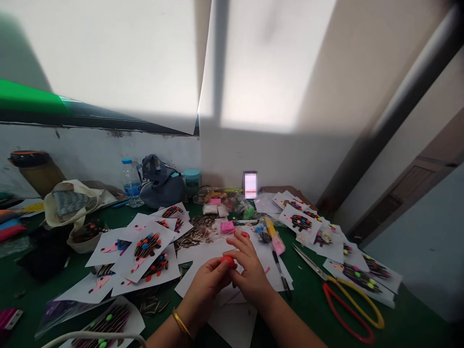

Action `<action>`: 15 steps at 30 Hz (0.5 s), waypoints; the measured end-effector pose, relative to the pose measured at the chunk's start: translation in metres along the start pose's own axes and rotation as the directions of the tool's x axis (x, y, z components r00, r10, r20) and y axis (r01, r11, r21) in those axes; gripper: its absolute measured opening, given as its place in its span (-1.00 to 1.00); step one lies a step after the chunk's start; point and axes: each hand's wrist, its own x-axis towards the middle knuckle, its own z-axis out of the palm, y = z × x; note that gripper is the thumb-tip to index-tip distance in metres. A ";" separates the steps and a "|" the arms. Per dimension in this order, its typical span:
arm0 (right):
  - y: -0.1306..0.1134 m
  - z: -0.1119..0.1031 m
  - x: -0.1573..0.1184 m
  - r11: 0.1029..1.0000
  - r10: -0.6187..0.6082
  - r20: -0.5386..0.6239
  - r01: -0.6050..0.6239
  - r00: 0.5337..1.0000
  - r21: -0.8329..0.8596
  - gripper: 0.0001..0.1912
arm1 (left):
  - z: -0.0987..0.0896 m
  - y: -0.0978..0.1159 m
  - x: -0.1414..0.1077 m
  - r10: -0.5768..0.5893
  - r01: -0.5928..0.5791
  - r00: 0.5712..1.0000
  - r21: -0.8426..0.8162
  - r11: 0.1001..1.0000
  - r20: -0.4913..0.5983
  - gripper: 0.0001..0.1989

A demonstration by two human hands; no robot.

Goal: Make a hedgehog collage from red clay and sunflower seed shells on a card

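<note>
Both hands meet over white paper [195, 275] at the middle of the green table. My left hand [209, 279], with a gold bangle at the wrist, pinches a small lump of red clay [229, 261] between thumb and fingertips. My right hand [250, 270] touches the same red lump from the right, its thumb low beside it and its other fingers spread and raised. A pink clay block [227, 227] lies just beyond the fingers, near a pile of striped seeds [197, 232]. A black pen [281, 270] rests right of my right hand.
Hedgehog pictures on white cards lie left [147, 246] and right [300, 222]. Open scissors [340, 290] with red and yellow handles lie at the right. Along the wall stand a water bottle [131, 183], a grey-blue bag [161, 181], a teal-lidded jar [192, 181] and a phone [250, 185].
</note>
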 end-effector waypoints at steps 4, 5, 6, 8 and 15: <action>0.003 0.001 -0.001 0.999 0.024 0.035 -0.026 0.999 0.048 -0.41 | -0.001 -0.002 0.001 0.024 -0.024 0.999 -0.019 1.000 -0.039 -0.73; 0.002 0.000 0.000 0.998 0.026 0.043 -0.029 0.999 0.059 -0.46 | -0.001 -0.002 0.000 0.021 -0.022 1.000 -0.024 0.999 -0.024 -0.72; 0.002 -0.001 0.000 0.997 0.027 0.045 -0.030 0.999 0.067 -0.55 | -0.001 -0.002 0.000 0.016 -0.016 1.000 -0.023 1.000 -0.007 -0.70; -0.001 -0.004 0.001 0.996 0.021 0.031 -0.024 0.999 0.084 -0.73 | -0.002 -0.002 0.001 0.011 -0.010 1.000 0.012 1.000 -0.029 -0.65; 0.000 0.003 0.000 0.983 0.109 0.069 -0.118 0.992 0.138 -0.61 | -0.006 -0.001 0.006 0.273 -0.214 0.945 0.294 0.932 -0.178 -0.45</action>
